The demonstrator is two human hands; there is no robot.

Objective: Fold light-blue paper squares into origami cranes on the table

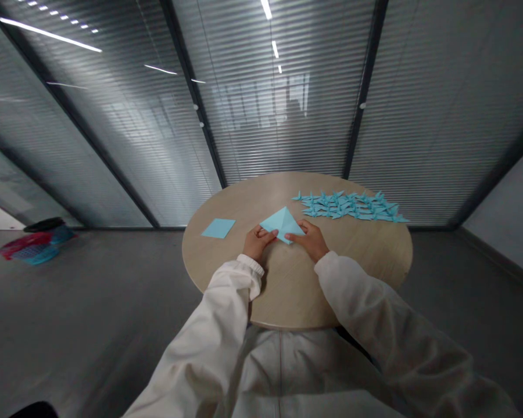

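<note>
- Inspected from the head-worn view: one round, wood-toned desk (353, 247), carrying all the paper items recorded below.
- Found near the middle of the desk, between the hands: one sheet of pale blue origami paper (282, 223), already folded into a triangular form, apex pointing away, with a crease visible down its middle.
- Noted at the left hand (256, 242): partly open, fingers lying on the lower left edge of the sheet. Firmness of hold not determinable from this view.
- Noted at the right hand (307, 240): likewise partly open, fingers at the lower right edge of the sheet. Firmness of hold again not determinable.
- Counted as finished: a large group of folded paper cranes (351, 205) in matching blue, packed closely along the far right of the desk. Exact number not determinable at this size.
- Counted as outstanding: one flat blue paper square (218, 228), lying well left of the hands, with no fold visible and no contact.
- Assessed on the sheet between the hands: folding incomplete, with no crane form yet visible.
- Also logged: white sleeves (209, 331) on the forearms, and a red and blue bundle (37, 245) on the grey floor (113, 302), well away from the desk.
</note>
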